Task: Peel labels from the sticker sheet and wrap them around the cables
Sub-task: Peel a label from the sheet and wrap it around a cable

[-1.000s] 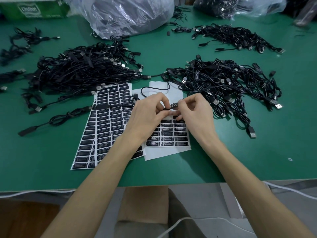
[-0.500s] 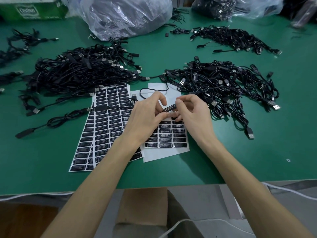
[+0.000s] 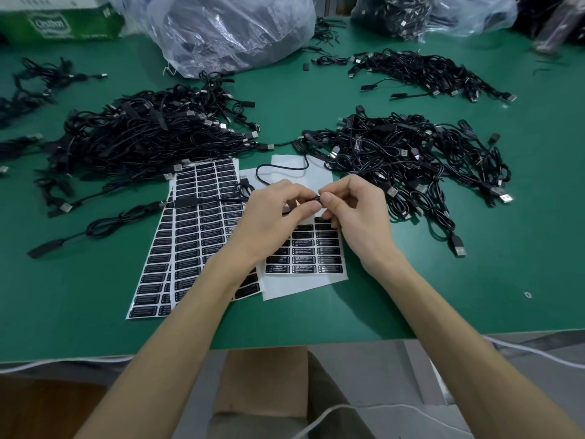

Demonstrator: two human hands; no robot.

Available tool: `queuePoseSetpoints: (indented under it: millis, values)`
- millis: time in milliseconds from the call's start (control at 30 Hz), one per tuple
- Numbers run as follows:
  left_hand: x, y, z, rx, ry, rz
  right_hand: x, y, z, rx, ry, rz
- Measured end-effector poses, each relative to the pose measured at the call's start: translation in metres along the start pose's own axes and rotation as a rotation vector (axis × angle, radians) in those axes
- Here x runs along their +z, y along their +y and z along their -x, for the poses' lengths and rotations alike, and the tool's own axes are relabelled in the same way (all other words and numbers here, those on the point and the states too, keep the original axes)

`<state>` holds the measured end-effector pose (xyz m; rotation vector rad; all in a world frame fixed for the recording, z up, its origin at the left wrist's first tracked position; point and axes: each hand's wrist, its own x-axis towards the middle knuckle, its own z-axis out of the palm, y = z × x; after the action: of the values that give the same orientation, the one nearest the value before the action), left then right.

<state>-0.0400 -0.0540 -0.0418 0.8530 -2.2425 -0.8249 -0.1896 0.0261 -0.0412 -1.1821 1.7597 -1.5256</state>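
My left hand [image 3: 269,213] and my right hand [image 3: 354,210] meet fingertip to fingertip above the sticker sheets. Together they pinch the small black controller part of a cable [image 3: 315,198]; its thin lead loops back over the white paper [image 3: 278,167]. Whether a label lies on it is hidden by my fingers. Under my hands lies a partly used sticker sheet [image 3: 304,264] with rows of black labels. A fuller sticker sheet [image 3: 196,223] lies to its left, with another black cable [image 3: 186,202] across it.
Large piles of black USB cables lie at left [image 3: 142,137], right [image 3: 411,160] and back right [image 3: 427,74] on the green table [image 3: 474,296]. Clear plastic bags [image 3: 231,30] and a green carton [image 3: 60,22] stand at the back. The table's front edge is near my elbows.
Both hands have stayed together over the sheet, turning the black piece between the fingertips. It showed a label face half a second ago and now lies more edge-on between my fingers.
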Motion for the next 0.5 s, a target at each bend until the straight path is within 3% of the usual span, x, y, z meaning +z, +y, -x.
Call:
queuePoseSetpoints:
  millis: [500]
  values:
    - [-0.0003,0.0046,0.0008,-0.025,0.008,-0.018,0.0019,-0.0013,0.0006,0.023,0.006,-0.001]
